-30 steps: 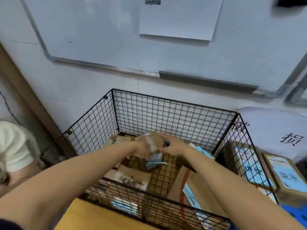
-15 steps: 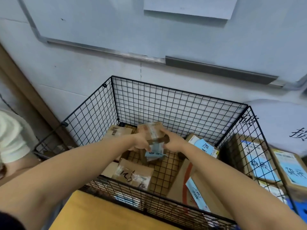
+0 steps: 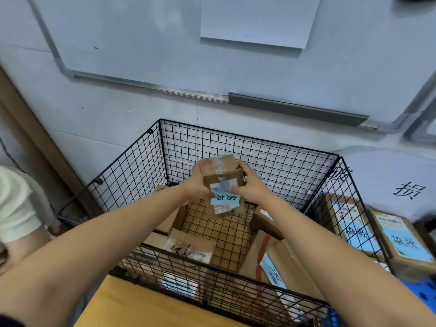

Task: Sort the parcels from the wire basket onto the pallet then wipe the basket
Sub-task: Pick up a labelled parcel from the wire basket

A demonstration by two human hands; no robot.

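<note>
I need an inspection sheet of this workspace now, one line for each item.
Surface: yellow board in front of the wire basket.
Job's things: small parcel held over the basket; other parcels inside; blue pallet at right.
Clutter: labelled boxes outside the basket, right.
Grips: left hand and right hand both hold the small parcel.
Cables: thin dark cable, left wall.
Surroundings: whiteboard, paper sheet.

Matt brown cardboard parcel (image 3: pixel 221 172) with glossy tape; thin black metal wire basket (image 3: pixel 247 149).
</note>
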